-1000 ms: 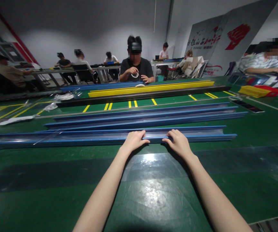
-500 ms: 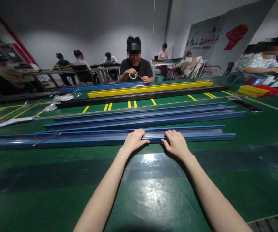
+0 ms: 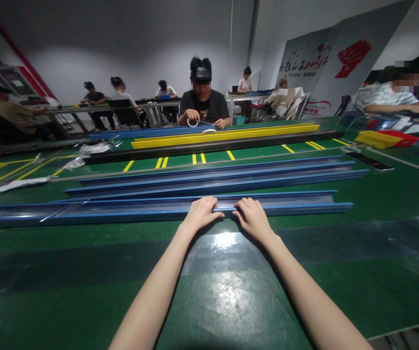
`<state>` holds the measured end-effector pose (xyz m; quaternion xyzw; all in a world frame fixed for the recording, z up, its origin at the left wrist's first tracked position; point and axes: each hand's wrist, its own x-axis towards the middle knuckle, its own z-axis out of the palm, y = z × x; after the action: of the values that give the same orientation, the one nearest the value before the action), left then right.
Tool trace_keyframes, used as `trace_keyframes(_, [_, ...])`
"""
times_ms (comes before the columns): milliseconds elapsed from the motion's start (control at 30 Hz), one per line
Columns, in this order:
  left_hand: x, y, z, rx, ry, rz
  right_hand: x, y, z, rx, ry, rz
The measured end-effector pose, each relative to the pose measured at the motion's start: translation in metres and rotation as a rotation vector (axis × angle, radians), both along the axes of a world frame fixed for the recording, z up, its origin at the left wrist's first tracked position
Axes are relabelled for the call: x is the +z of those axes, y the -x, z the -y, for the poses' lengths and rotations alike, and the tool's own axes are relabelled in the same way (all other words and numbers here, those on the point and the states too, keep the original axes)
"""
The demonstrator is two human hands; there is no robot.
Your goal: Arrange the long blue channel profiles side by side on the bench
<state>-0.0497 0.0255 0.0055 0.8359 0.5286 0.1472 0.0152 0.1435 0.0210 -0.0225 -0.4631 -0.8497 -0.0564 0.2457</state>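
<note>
A long blue channel strip [image 3: 297, 210] lies across the green table, its trough lined with clear film. My left hand [image 3: 202, 213] grips its near wall close to the middle, thumb on the outer face and fingers curled over into the trough. Just to the right, my right hand [image 3: 252, 217] pinches the same wall in a like way, a small gap between the two thumbs. Both sets of fingertips are partly hidden inside the trough. Nearer to me a flat strip of clear film [image 3: 122, 257] stretches over the table.
More blue channels [image 3: 209, 183] lie just beyond. Farther off are a black strip [image 3: 231, 145] and a yellow strip [image 3: 227, 136]. A phone [image 3: 369, 160] and a yellow tray [image 3: 377, 139] sit at right. A co-worker [image 3: 204, 104] opposite holds a white ring.
My right hand has slid left along the channel wall, closer to my left hand, which stays in place. The co-worker's hand with the white ring has moved left and lower.
</note>
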Motion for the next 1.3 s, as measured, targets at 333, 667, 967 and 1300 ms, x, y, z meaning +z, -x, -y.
trace_keyframes(333, [-0.001, 0.001, 0.001, -0.021, -0.030, -0.036, 0.004, 0.009, -0.001, -0.055, 0.027, -0.020])
trace_keyframes(667, [-0.001, -0.002, 0.001, -0.031, -0.078, -0.125, 0.006, 0.003, -0.004, -0.058, -0.018, 0.071])
trace_keyframes(967, [0.003, 0.000, 0.001, -0.042, -0.087, -0.158, 0.007, -0.019, -0.007, -0.105, -0.014, 0.080])
trace_keyframes(1300, [0.007, -0.001, 0.003, -0.060, -0.040, -0.199, 0.009, -0.052, -0.007, -0.208, 0.006, 0.024])
